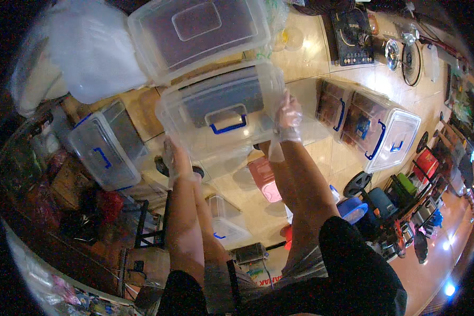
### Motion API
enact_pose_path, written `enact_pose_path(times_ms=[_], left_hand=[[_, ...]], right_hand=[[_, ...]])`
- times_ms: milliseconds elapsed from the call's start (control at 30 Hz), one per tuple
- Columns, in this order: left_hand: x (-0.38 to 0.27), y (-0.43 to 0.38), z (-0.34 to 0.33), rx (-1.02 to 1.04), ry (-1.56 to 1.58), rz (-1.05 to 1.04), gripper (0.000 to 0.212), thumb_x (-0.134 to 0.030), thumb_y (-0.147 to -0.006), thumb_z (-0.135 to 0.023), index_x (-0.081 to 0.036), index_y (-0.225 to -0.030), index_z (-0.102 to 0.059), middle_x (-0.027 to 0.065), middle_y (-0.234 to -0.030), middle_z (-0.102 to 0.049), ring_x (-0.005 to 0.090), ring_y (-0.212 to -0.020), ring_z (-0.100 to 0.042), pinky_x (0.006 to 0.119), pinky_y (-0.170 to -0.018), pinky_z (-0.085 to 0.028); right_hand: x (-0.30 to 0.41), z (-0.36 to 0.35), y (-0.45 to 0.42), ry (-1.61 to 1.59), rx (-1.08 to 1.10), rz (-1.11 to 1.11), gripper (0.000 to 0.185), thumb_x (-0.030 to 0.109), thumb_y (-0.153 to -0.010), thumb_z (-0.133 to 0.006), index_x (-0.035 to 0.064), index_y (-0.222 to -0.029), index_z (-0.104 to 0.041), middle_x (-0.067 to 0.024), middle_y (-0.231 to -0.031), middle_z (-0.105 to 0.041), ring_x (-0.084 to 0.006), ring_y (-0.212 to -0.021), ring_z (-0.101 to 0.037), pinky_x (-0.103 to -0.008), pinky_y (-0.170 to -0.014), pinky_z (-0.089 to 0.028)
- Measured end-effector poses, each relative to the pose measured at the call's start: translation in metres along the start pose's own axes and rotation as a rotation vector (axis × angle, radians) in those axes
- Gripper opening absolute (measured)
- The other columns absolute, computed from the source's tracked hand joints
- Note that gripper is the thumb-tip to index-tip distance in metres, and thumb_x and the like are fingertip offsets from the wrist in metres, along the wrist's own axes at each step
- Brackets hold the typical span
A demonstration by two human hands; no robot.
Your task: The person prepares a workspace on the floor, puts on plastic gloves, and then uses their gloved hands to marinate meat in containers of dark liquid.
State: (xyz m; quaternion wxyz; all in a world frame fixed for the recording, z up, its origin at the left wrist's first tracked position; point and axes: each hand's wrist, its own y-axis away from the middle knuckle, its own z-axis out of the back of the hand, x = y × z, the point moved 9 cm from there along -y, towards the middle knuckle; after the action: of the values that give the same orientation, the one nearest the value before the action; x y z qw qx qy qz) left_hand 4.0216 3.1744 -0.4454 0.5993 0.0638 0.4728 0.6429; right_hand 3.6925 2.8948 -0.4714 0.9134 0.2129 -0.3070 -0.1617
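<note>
A clear plastic storage box point(221, 98) is held up in front of me between my two hands. A blue handle point(229, 126) shows on the near part of it, and the floor is visible through its walls. My left hand point(177, 158), in a thin transparent glove, presses against its lower left corner. Gloved the same way, my right hand point(290, 112) grips the right side. Just beyond stands a larger translucent box point(199, 33) with a dark interior. Whether the held box has its lid on, I cannot tell.
Lidded boxes with blue handles stand at right point(379, 122) and left point(106, 150). A pink bin point(262, 177) is on the tiled floor between my arms. An induction cooker point(351, 37) and a fan point(411, 63) are at upper right. A white plastic bag point(93, 51) bulges at upper left.
</note>
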Motion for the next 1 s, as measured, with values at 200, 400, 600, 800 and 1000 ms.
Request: enact_pose_path(times_ms=[200,400,600,800,1000], left_hand=[[-0.06,0.083,0.015,0.405,0.833,0.106,0.067,-0.055,-0.101,-0.035,-0.007,-0.149,-0.033,0.0124,-0.154,-0.034,0.0315,-0.137,-0.04,0.046,-0.113,-0.034],[-0.187,0.076,0.007,0.599,0.873,-0.298,0.065,-0.046,-0.097,-0.052,-0.006,-0.146,-0.036,0.0113,-0.138,-0.049,0.0335,-0.126,-0.051,0.051,-0.11,-0.037],[-0.195,-0.024,-0.01,0.532,0.716,-0.416,0.066,-0.042,-0.096,-0.056,-0.007,-0.149,-0.037,0.0099,-0.142,-0.048,0.0265,-0.129,-0.049,0.047,-0.112,-0.036],[-0.024,-0.038,0.062,0.169,0.762,-0.106,0.061,-0.041,-0.094,-0.061,-0.009,-0.143,-0.047,0.0108,-0.141,-0.052,0.0237,-0.128,-0.05,0.037,-0.106,-0.041],[0.182,-0.027,0.226,-0.76,0.568,0.167,0.057,-0.036,-0.091,-0.064,-0.009,-0.138,-0.048,0.0124,-0.138,-0.053,0.0241,-0.123,-0.053,0.037,-0.1,-0.045]], right_hand=[[0.062,0.109,0.027,-1.076,0.151,-0.156,0.052,0.058,-0.099,-0.045,0.0103,-0.102,-0.066,-0.0179,-0.132,-0.057,-0.0288,-0.124,-0.05,-0.044,-0.102,-0.041],[0.141,0.131,-0.036,-1.132,0.62,0.082,0.054,0.041,-0.099,-0.05,0.0083,-0.141,-0.047,-0.0084,-0.157,-0.033,-0.0319,-0.137,-0.041,-0.0477,-0.113,-0.032],[0.178,0.053,-0.121,-0.619,0.624,0.214,0.052,0.026,-0.092,-0.062,0.0065,-0.139,-0.051,-0.0054,-0.135,-0.056,-0.0227,-0.112,-0.058,-0.0365,-0.096,-0.043],[0.229,0.024,-0.062,0.195,-0.093,0.786,0.027,0.021,-0.094,-0.063,0.0045,-0.115,-0.067,-0.01,-0.104,-0.069,-0.0187,-0.088,-0.064,-0.0307,-0.08,-0.05],[0.245,-0.218,0.169,0.031,0.802,0.956,0.024,0.019,-0.092,-0.057,0.0061,-0.111,-0.064,-0.0124,-0.108,-0.068,-0.0278,-0.101,-0.064,-0.0395,-0.087,-0.052]])
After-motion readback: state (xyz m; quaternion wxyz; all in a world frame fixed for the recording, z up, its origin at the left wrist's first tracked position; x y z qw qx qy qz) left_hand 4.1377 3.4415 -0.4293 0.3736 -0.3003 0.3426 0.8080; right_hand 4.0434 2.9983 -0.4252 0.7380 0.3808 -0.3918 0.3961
